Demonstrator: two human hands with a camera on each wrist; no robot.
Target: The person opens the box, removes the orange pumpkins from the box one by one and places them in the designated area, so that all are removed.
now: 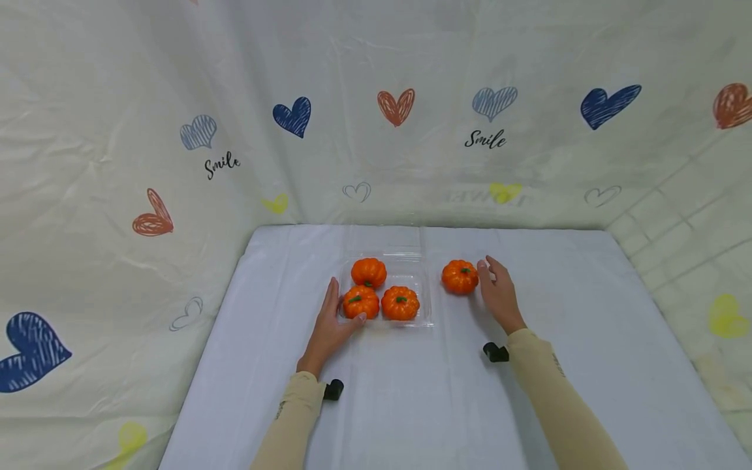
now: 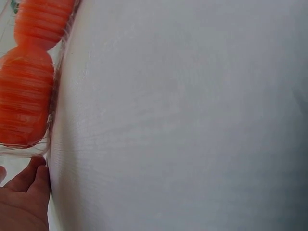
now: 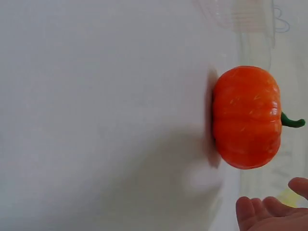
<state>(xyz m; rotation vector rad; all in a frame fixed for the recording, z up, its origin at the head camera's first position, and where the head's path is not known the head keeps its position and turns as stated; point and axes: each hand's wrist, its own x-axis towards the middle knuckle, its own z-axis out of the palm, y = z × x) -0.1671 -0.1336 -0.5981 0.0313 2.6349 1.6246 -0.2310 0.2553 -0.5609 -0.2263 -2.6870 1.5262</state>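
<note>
A clear plastic clamshell box lies with its lid raised at the back, holding three small orange pumpkins, one of them the front right pumpkin. My left hand rests at the box's front left corner, thumb along the front edge and fingers along the left side. Right of the box, a loose pumpkin with a green stem sits on the table. My right hand is just to its right, thumb and fingers spread apart. In the right wrist view a gap shows between the fingertips and the loose pumpkin.
A white cloth covers the table. Behind it and at the sides hangs a pale curtain printed with hearts and "Smile". Black wrist cameras are strapped at both sleeves.
</note>
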